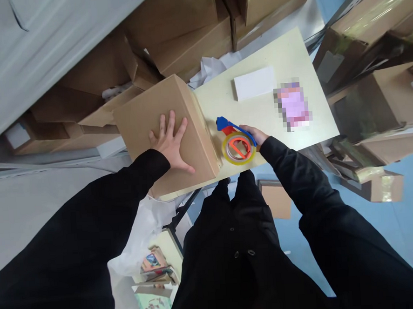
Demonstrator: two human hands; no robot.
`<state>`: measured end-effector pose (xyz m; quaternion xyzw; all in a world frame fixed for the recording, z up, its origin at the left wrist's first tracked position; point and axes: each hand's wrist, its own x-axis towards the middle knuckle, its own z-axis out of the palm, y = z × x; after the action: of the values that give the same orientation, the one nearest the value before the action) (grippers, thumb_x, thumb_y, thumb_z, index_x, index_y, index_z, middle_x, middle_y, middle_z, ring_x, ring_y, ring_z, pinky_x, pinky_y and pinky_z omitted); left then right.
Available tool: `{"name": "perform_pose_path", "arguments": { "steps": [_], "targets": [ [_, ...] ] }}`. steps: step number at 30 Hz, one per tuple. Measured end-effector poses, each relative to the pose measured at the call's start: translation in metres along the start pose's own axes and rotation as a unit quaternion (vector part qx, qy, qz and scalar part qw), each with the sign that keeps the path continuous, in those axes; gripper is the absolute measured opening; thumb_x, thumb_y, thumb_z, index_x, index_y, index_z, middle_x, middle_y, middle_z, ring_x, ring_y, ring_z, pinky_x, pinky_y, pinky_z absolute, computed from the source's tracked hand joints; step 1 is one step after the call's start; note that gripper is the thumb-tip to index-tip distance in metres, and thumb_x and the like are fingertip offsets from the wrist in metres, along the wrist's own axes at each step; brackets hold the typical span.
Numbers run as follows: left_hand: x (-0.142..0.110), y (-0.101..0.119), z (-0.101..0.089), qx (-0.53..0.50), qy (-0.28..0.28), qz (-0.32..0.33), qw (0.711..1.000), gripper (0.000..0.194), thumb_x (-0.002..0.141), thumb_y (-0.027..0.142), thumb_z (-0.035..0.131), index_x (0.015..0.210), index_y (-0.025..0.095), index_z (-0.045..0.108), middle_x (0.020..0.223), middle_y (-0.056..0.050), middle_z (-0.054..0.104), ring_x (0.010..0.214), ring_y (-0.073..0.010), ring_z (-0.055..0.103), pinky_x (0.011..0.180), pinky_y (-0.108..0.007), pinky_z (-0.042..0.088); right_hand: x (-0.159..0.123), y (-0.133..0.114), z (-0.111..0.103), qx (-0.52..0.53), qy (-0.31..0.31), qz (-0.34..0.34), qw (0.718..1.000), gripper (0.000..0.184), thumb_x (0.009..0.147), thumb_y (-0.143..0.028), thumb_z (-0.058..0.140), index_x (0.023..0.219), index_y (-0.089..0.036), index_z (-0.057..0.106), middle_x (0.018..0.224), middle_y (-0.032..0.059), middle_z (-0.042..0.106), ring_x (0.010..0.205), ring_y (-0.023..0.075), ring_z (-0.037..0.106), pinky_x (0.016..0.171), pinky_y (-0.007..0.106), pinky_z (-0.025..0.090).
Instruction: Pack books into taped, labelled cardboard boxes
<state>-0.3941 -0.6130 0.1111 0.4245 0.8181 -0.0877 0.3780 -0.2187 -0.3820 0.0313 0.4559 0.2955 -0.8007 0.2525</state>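
Observation:
A brown cardboard box [137, 119] rests on the left part of a pale table [270, 52]. My left hand [171, 145] lies flat on the box's top with its fingers spread. Just right of the box, my right hand [256, 135] is closed around a tape dispenser [239, 145] with a blue and red body and a roll of clear yellowish tape. The dispenser's blue end points toward the box, apart from it. Its handle is mostly hidden behind the roll and my fingers.
A white box [254, 83] and a blurred-out pink packet [293, 105] lie on the table. Open cartons [188, 39] line the far side. Stacked cartons [360, 103] stand at the right. A cardboard piece [277, 200] is on the blue floor.

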Motion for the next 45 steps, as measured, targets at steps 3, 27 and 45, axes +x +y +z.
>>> {"name": "perform_pose_path", "arguments": {
  "steps": [3, 27, 45],
  "targets": [
    [-0.002, 0.002, 0.002, 0.000, 0.008, -0.014, 1.000, 0.154, 0.031, 0.070, 0.075, 0.146, 0.019, -0.012, 0.151, -0.018, -0.022, 0.133, -0.0527, -0.018, 0.098, -0.072, 0.011, -0.027, 0.032, -0.018, -0.051, 0.045, 0.006, 0.998, 0.023, 0.087, -0.027, 0.048, 0.098, -0.016, 0.065, 0.086, 0.0053, 0.073, 0.076, 0.0191, 0.068, 0.084, 0.035, 0.053],
    [0.088, 0.031, -0.027, -0.041, 0.144, 0.085, 0.985, 0.084, 0.046, 0.071, 0.066, 0.110, 0.017, 0.056, 0.107, -0.013, 0.060, 0.114, -0.0414, 0.043, 0.097, -0.053, 0.021, -0.039, -0.025, -0.052, -0.015, 0.087, -0.076, 0.993, 0.020, 0.082, -0.038, 0.057, 0.084, -0.019, 0.063, 0.063, -0.0007, 0.063, 0.058, 0.0144, 0.059, 0.071, 0.032, 0.054],
    [0.081, 0.032, -0.021, -0.047, 0.156, 0.085, 0.983, 0.076, 0.045, 0.072, 0.065, 0.099, 0.018, 0.056, 0.096, -0.011, 0.060, 0.109, -0.0402, 0.044, 0.091, -0.049, 0.021, 0.002, -0.095, -0.061, -0.301, 0.107, 0.072, 0.945, 0.008, 0.065, -0.017, 0.075, 0.066, -0.015, 0.068, 0.060, 0.0002, 0.065, 0.068, 0.0213, 0.067, 0.063, 0.031, 0.056]
  ]
}}
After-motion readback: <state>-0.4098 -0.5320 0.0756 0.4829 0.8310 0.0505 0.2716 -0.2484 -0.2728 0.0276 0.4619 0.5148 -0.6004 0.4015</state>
